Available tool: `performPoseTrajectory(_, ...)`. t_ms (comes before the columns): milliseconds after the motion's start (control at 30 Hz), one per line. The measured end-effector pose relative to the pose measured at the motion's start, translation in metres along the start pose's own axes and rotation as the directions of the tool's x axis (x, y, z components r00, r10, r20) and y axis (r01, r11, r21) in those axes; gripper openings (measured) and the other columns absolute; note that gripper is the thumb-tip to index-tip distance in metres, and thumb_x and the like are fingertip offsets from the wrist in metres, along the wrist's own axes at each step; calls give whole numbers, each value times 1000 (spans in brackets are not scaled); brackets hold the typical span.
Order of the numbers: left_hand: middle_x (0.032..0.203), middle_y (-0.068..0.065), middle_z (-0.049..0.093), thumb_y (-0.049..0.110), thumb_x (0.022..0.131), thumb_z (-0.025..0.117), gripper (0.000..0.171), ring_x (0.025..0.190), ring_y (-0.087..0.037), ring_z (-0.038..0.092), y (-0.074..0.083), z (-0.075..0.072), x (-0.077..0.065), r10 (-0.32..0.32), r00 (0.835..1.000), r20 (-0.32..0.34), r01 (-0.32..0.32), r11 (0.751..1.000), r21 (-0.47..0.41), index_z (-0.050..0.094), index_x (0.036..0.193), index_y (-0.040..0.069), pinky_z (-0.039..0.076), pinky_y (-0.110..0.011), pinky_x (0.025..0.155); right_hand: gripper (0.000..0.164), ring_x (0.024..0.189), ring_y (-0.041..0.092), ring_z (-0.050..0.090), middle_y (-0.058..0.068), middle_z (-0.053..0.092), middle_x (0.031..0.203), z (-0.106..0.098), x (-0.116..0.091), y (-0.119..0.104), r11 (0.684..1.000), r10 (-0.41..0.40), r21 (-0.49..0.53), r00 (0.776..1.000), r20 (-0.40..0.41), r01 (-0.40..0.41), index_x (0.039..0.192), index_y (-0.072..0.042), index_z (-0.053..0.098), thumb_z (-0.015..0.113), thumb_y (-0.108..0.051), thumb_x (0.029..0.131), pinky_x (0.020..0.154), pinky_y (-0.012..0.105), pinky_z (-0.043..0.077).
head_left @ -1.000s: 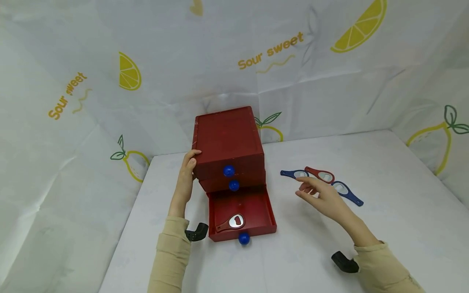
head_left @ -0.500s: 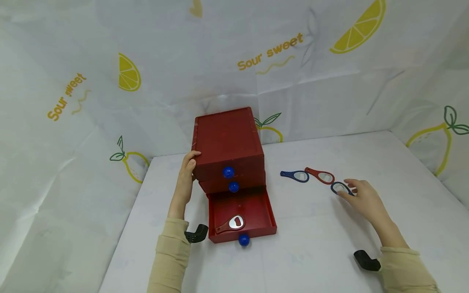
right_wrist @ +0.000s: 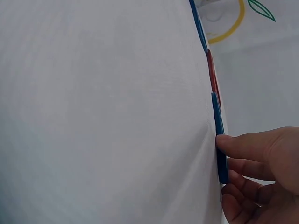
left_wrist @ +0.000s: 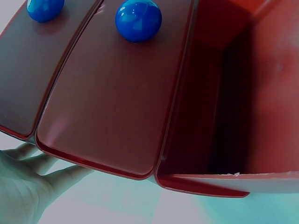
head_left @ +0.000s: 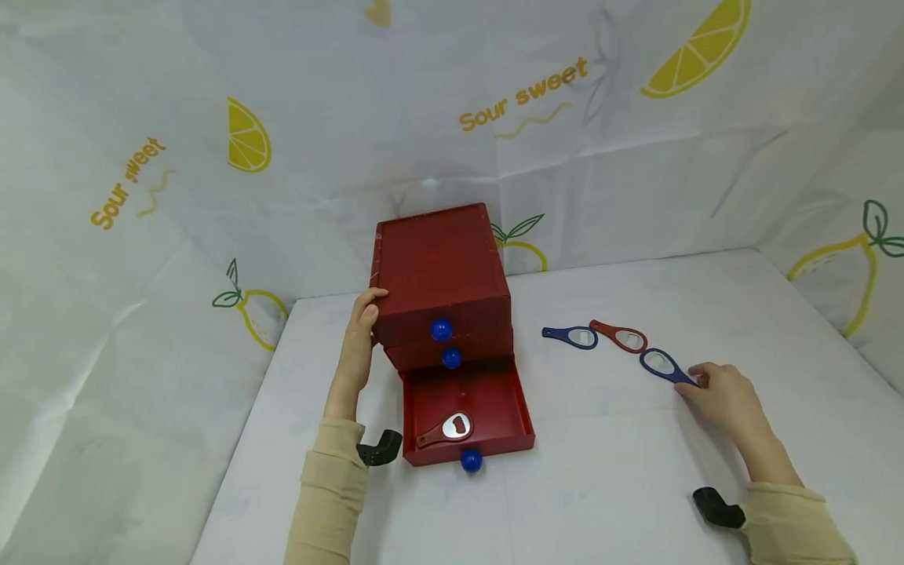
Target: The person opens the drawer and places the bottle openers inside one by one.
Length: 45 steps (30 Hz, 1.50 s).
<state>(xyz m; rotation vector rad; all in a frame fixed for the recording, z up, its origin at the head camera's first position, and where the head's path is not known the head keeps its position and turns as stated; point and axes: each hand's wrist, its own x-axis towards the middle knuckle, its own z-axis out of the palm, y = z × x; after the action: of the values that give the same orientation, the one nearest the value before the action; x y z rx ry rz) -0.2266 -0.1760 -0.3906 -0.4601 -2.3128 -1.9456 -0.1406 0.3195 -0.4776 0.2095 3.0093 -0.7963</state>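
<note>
My right hand [head_left: 730, 400] pinches the handle end of a blue bottle opener [head_left: 660, 364], which lies on the white table; in the right wrist view the thumb touches that opener's handle [right_wrist: 221, 161]. A red bottle opener [head_left: 625, 337] and another blue bottle opener [head_left: 574, 337] lie beside it in a row. My left hand [head_left: 355, 349] rests against the left side of a red drawer cabinet [head_left: 438, 259], its fingers extended along the side. The bottom drawer [head_left: 490, 392] is pulled out, with a red bottle opener [head_left: 431, 437] inside.
Two upper drawers with blue knobs [head_left: 441, 329] are closed. A blue knob [head_left: 471, 461] sticks out in front of the pulled-out drawer. White cloth printed with lemons [head_left: 523, 180] hangs behind the table [head_left: 600, 471].
My right hand has moved right, past the left blue opener, to the handle of the right blue opener and now pinches it. My left hand has stayed on the cabinet.
</note>
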Motion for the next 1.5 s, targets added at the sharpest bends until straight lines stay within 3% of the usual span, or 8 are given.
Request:
performPoseTrajectory(100, 135, -9, 38, 43, 97, 31, 44, 109, -24, 46, 1, 0, 0, 8, 1000, 3, -8, 1000, -1, 38, 132, 18, 39, -40, 86, 41, 77, 34, 53, 25, 60, 85, -2, 0, -1, 1000, 10, 12, 1000, 10, -10, 105, 15, 56, 62, -19, 83, 63, 39, 38)
performPoseTrajectory(267, 135, -9, 37, 44, 97, 30, 45, 108, -24, 46, 1, 0, -1, 10, 1000, 2, -10, 1000, 10, 38, 132, 18, 39, -39, 86, 41, 80, 36, 55, 24, 63, 87, -5, -2, -2, 998, 54, 23, 997, 51, -55, 104, 13, 58, 64, -23, 83, 67, 45, 40)
performPoseTrajectory(467, 135, -9, 38, 43, 96, 31, 43, 108, -24, 46, 1, 1, -1, -1, 1000, -4, 1, 1000, 7, 38, 132, 19, 39, -39, 85, 42, 83, 37, 56, 23, 65, 88, -6, -4, -4, 998, 53, 22, 996, 66, -55, 101, 10, 60, 63, -27, 83, 68, 46, 41)
performPoseTrajectory(733, 135, -9, 37, 43, 96, 31, 44, 108, -25, 45, -1, 1, -1, 5, 1000, -6, -5, 1000, 5, 38, 131, 18, 39, -40, 86, 41, 76, 27, 54, 16, 65, 82, -9, -4, -9, 999, 36, 17, 998, 44, -37, 98, 9, 62, 63, -28, 82, 61, 31, 36)
performPoseTrajectory(867, 135, -9, 37, 41, 96, 30, 42, 108, -25, 46, 0, 1, -1, 4, 1000, -6, -4, 1000, 5, 38, 131, 18, 39, -39, 85, 37, 73, 21, 52, 11, 64, 79, -12, -7, -15, 1000, -12, 18, 1000, 14, 11, 95, 6, 64, 65, -28, 82, 60, 27, 33)
performPoseTrajectory(1233, 136, -8, 36, 43, 96, 31, 44, 111, -25, 44, 1, 1, -1, -7, 1000, -10, 7, 1000, 6, 38, 132, 19, 38, -40, 87, 34, 71, 16, 49, 7, 63, 78, -22, -17, -58, 992, -99, 80, 995, -29, 101, 98, 4, 65, 68, -26, 83, 56, 24, 36)
performPoseTrajectory(1500, 138, -11, 35, 33, 98, 27, 39, 111, -23, 43, 10, 2, -3, -32, 999, -2, 32, 999, -1, 37, 133, 17, 38, -38, 88, 30, 71, 16, 48, 6, 62, 79, -25, -27, -93, 975, -188, 109, 980, -58, 194, 97, 2, 67, 70, -23, 81, 54, 21, 38)
